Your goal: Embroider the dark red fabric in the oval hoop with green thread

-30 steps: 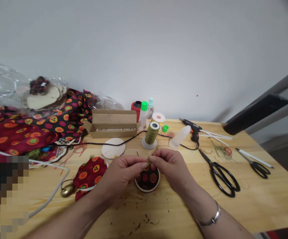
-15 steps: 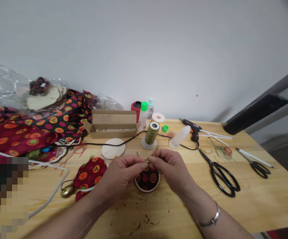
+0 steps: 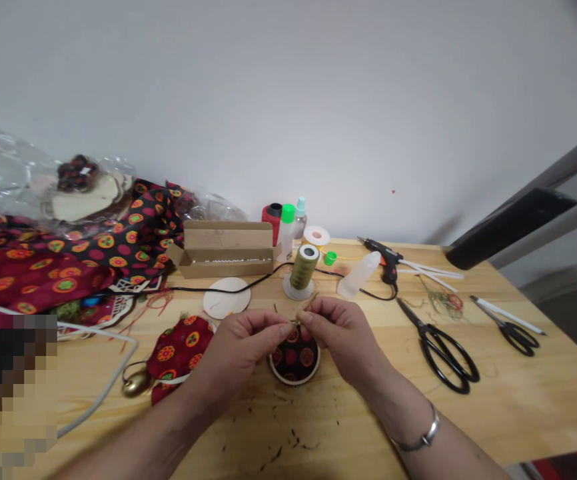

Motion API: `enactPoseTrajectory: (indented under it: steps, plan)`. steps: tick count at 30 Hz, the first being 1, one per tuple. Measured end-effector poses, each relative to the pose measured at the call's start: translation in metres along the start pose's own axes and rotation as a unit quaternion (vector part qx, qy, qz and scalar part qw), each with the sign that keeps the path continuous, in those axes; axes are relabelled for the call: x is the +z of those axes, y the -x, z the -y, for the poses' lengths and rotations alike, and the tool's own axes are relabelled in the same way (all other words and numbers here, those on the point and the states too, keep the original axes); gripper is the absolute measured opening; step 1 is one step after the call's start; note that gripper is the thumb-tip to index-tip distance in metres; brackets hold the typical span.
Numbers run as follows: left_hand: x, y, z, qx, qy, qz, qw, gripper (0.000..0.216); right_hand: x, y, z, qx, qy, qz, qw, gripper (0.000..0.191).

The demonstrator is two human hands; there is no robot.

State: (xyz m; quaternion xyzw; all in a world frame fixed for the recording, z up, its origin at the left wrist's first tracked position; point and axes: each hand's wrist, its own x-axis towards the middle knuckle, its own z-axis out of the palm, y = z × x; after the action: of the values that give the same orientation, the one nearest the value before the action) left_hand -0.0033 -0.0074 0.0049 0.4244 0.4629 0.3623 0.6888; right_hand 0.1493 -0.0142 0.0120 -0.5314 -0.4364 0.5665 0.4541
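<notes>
My left hand (image 3: 251, 343) and my right hand (image 3: 341, 333) meet in front of me, both closed in a pinch. Between their fingertips is thin olive cord (image 3: 314, 300), its end sticking up past my right fingers. The small knot or loop where the fingers meet is too fine to make out. Just below lies a round piece covered in black patterned fabric (image 3: 296, 360) with a pale rim, its upper edge partly hidden by my fingers. A spool of olive thread (image 3: 304, 270) stands behind my hands.
A maroon fabric piece (image 3: 181, 350) and a brass bell (image 3: 136, 384) lie left. Behind are a cardboard box (image 3: 226, 267), a white disc (image 3: 227, 298) and a squeeze bottle (image 3: 358, 275). Large scissors (image 3: 438, 347), smaller scissors (image 3: 518, 337) and a glue gun (image 3: 383, 253) lie right.
The fingertips have drawn very slightly apart, showing a bit more of the cord at the top of the round piece. Everything else stays in place.
</notes>
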Motion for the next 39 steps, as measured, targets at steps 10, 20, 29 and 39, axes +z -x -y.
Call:
enactPoseTrajectory:
  steps: [10,20,29,39]
  plan:
    - [-0.0007,0.0007,-0.0014,0.008,-0.014,0.019,1.0,0.01,0.0003,0.0014,0.0027,0.017,-0.02,0.002,1.0,0.023]
    - [-0.003,-0.0004,0.0,0.002,0.005,0.03,1.0,0.011,-0.0031,0.0003,-0.0006,0.023,-0.03,0.041,0.998,0.017]
    - [-0.0023,-0.0002,-0.0004,0.002,0.007,0.024,1.0,0.01,-0.0031,-0.0007,-0.0034,0.029,-0.006,0.022,0.999,0.01]
    - [-0.0024,-0.0021,-0.0003,0.0,-0.019,0.014,1.0,0.012,-0.0024,-0.001,-0.0042,0.011,0.001,0.024,1.0,0.012]
